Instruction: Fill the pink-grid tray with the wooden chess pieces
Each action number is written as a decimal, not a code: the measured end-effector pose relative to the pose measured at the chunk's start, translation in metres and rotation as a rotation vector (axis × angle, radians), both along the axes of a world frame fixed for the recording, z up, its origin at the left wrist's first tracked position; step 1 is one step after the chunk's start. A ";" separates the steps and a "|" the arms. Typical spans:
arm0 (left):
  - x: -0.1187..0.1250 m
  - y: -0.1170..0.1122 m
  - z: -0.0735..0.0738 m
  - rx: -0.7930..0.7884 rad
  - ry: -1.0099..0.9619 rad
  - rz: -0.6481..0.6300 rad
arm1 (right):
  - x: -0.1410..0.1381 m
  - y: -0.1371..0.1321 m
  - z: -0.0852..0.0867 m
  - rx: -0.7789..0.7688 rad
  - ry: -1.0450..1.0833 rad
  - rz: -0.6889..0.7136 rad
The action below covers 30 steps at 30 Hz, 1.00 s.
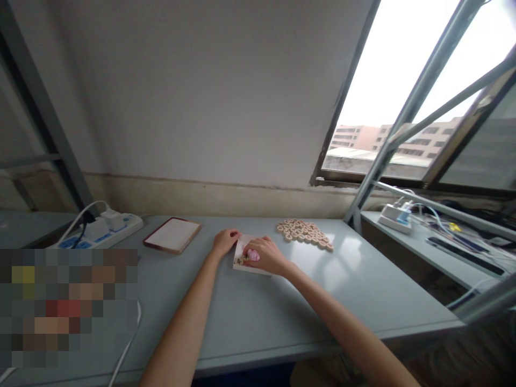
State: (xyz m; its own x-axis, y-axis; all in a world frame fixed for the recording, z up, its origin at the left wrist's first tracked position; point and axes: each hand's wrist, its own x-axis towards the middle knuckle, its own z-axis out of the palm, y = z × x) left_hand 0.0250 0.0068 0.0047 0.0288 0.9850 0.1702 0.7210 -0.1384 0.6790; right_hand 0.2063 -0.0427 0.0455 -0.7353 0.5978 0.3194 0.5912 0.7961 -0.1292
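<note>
A small white board (243,248) lies on the grey table (258,312) in front of me, with a few round wooden discs at its near left corner. My left hand (226,239) rests with curled fingers on the board's left edge. My right hand (266,255) lies on top of the board with its fingers bent over something pink; what it grips is hidden. A heap of several round wooden discs (304,233) lies on the table to the right, beyond my right hand.
A flat white tablet with a dark red rim (172,235) lies at the left. A white power strip (102,228) with plugs and cables sits at the far left. A second table with cables and a charger (397,216) stands right, under the window.
</note>
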 end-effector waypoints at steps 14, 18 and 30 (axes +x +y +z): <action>0.001 -0.002 0.001 0.031 -0.009 -0.006 | 0.085 0.060 -0.002 0.125 0.024 -0.409; 0.000 -0.002 0.000 0.051 -0.005 -0.008 | 0.084 0.058 0.004 0.130 0.074 -0.464; -0.001 0.000 -0.001 0.033 0.009 -0.048 | -0.033 0.009 0.019 -0.170 -0.198 0.114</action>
State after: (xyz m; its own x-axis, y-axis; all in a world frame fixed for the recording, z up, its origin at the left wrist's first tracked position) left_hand 0.0241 0.0065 0.0037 0.0773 0.9762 0.2025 0.7193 -0.1953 0.6667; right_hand 0.1731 -0.0336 0.0647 -0.8387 0.5407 0.0647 0.5265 0.8355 -0.1576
